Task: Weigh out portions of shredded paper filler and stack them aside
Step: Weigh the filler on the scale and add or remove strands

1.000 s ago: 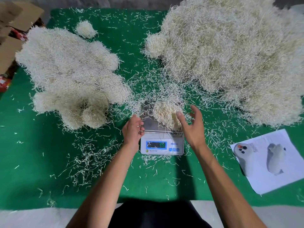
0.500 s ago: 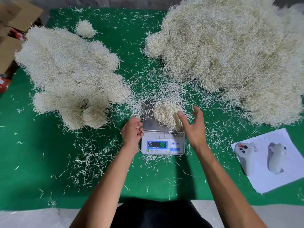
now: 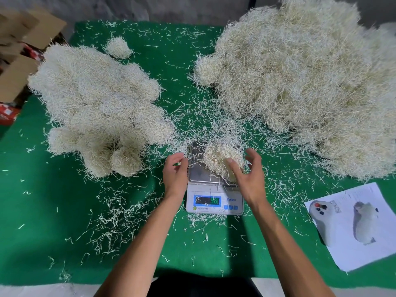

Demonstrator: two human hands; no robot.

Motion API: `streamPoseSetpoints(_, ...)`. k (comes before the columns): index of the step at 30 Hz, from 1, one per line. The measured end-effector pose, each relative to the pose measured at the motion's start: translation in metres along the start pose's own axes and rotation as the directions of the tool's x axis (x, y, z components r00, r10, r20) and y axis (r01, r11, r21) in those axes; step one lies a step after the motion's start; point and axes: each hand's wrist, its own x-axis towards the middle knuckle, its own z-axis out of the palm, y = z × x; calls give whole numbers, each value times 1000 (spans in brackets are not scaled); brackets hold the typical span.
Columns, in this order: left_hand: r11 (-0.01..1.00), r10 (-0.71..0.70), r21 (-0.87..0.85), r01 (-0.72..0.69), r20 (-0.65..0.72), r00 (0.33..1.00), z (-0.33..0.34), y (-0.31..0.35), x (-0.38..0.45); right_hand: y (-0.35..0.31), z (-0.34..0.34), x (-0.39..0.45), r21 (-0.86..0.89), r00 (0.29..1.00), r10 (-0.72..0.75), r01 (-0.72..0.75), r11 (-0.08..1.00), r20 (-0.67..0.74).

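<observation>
On the steel pan of the small white digital scale point(image 3: 214, 189) sits a rounded clump of cream shredded paper filler point(image 3: 220, 159), placed as half a second ago. Right hand point(image 3: 248, 179) remains cupped loosely against its near right side, fingers spread and relaxed; left hand point(image 3: 175, 170) stays beside the pan's left edge, fingers lightly curled, holding nothing. Green felt-covered surface point(image 3: 53, 211) and display digits unchanged.

Left hand point(image 3: 175, 171), right hand point(image 3: 248, 175) loosely curled
</observation>
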Motion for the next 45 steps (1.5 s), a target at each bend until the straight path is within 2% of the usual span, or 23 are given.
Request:
streamPoseSetpoints(2,976,136,164,-141,39,990,-1,4,12,3,1,-1,11,1000,-7,7,1000,-4)
streamPoseSetpoints(4,906,182,353,-235,176,967,-6,5,34,9,-2,-4,9,1000,-5,5,1000,-6)
streamPoseSetpoints(5,831,166,477,-285,277,947,-9,5,46,13,-3,-5,4,1000,-1,1,1000,-4)
streamPoseSetpoints(7,675,48,651,-348,432,901,-14,4,65,18,-7,-7,-11,1000,6,-6,1000,3)
streamPoseSetpoints(9,629,-63,700,-338,479,875,-16,-3,73,20,-8,-8,-20,1000,9,-9,1000,14)
streamPoseSetpoints(10,622,-74,706,-338,483,872,-17,-8,72,20,-8,-9,-17,1000,7,-7,1000,16)
streamPoseSetpoints(16,629,111,713,-311,314,943,-25,-24,60,25,-7,-10,7,1000,-13,13,1000,-19)
streamPoseSetpoints(20,674,321,638,-374,203,925,-44,8,68,19,-12,-3,52,995,-28,33,998,-93)
streamPoseSetpoints(22,679,379,611,-407,184,907,-53,32,71,8,-10,1,72,993,-55,63,995,-107)
streamPoseSetpoints(24,655,427,603,-456,202,881,-58,54,70,-9,-4,5,77,988,-120,128,989,-97)
streamPoseSetpoints(27,661,491,543,-518,209,846,-61,82,59,-41,12,12,-34,928,-360,358,933,-100)
streamPoseSetpoints(30,712,502,450,-539,210,839,-65,101,47,-72,33,15,-63,875,-482,479,876,-48)
streamPoseSetpoints(35,816,456,322,-481,154,877,-71,119,33,-106,65,6,6,862,-449,460,888,234)
streamPoseSetpoints(37,867,398,266,-422,142,906,-74,119,30,-112,74,2,7,852,-436,454,891,289)
streamPoseSetpoints(40,905,341,215,-366,144,929,-76,116,27,-118,83,-3,44,871,-402,406,913,283)
streamPoseSetpoints(45,866,417,220,-449,180,891,-78,110,21,-115,85,0,87,886,-402,393,916,231)
